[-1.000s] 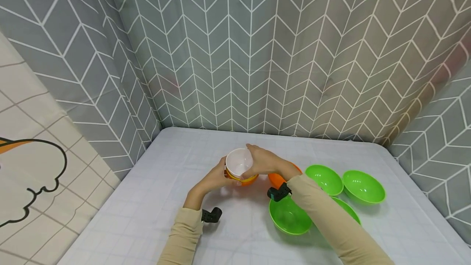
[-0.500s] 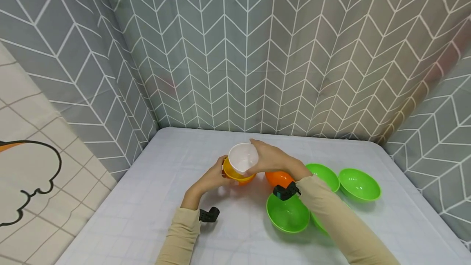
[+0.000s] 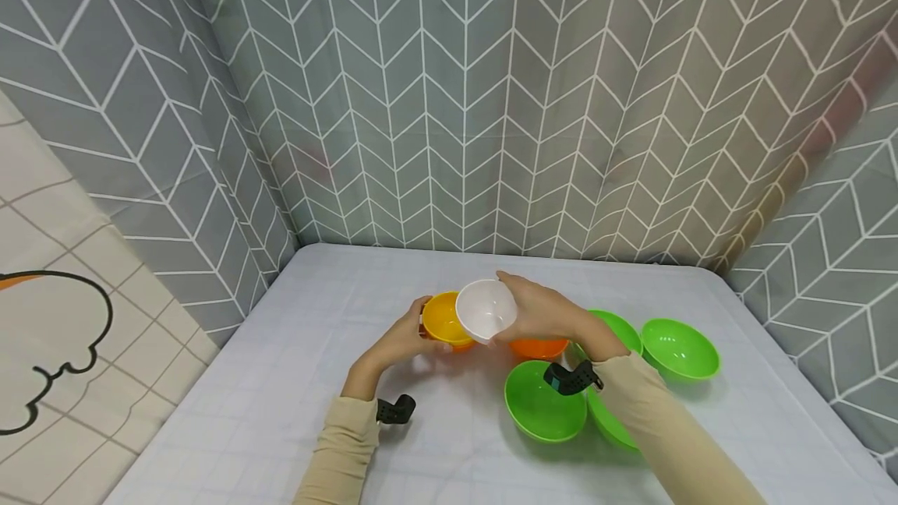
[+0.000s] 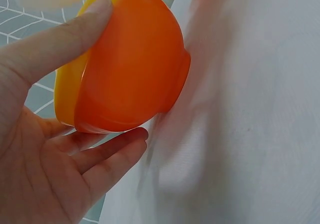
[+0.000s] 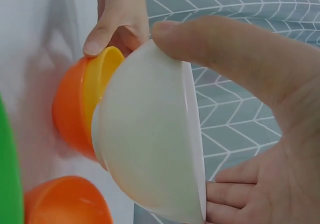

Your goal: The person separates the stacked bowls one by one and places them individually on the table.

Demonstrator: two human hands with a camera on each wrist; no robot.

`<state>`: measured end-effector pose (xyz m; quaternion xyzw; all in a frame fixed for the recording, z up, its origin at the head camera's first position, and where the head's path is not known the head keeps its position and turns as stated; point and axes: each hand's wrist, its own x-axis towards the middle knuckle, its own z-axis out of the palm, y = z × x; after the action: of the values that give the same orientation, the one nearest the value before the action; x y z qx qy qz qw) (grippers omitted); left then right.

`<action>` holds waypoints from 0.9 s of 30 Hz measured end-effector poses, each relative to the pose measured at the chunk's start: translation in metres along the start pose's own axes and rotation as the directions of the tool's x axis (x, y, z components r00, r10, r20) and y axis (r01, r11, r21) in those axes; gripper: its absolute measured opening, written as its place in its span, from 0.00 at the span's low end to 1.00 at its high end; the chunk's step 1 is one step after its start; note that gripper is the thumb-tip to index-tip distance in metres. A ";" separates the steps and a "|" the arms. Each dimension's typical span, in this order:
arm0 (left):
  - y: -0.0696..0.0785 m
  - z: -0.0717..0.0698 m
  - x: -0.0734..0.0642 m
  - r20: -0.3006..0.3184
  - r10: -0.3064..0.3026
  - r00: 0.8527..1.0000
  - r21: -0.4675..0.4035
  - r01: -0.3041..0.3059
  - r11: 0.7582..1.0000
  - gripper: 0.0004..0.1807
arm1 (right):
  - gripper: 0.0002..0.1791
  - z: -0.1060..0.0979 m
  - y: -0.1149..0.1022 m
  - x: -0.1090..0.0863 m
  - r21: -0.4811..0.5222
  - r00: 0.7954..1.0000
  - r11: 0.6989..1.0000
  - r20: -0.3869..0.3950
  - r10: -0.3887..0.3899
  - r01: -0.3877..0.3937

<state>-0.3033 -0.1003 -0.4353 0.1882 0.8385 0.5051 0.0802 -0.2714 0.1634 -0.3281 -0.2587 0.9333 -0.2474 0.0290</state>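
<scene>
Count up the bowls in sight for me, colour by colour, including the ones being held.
White bowl: 1
Yellow bowl: 1
Orange bowls: 2
Green bowls: 4
Total in sight: 8

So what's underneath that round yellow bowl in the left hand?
The yellow bowl sits nested in a round orange bowl; the yellow one's base and the orange interior are covered.

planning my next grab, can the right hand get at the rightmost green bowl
Probably not yet: the right hand holds the white bowl, though nothing visible covers the rightmost green bowl.
</scene>
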 end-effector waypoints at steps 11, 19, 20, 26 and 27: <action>0.000 0.000 0.001 -0.012 -0.030 0.999 0.046 0.031 0.998 0.57 | 0.67 0.003 0.013 -0.030 0.030 0.999 0.999 -0.030 0.034 -0.033; 0.000 0.000 0.001 -0.011 -0.038 0.999 0.051 0.038 0.998 0.57 | 0.66 0.002 0.018 -0.043 0.053 0.999 0.998 -0.044 0.025 -0.023; 0.000 0.000 0.001 -0.013 -0.040 0.999 0.052 0.040 0.998 0.57 | 0.66 0.003 0.018 -0.045 0.055 0.999 0.998 -0.044 0.026 -0.024; 0.000 0.001 0.002 -0.012 -0.042 0.999 0.060 0.043 0.997 0.56 | 0.67 0.007 0.024 -0.057 0.016 0.998 0.999 -0.053 0.036 -0.035; 0.000 0.001 0.003 -0.010 -0.042 0.999 0.061 0.042 0.997 0.56 | 0.67 0.007 0.025 -0.060 0.009 0.998 0.999 -0.058 0.036 -0.035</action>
<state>-0.3053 -0.0985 -0.4357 0.1707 0.8577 0.4781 0.0814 -0.2302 0.2086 -0.3504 -0.2348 0.9372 -0.2578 0.0073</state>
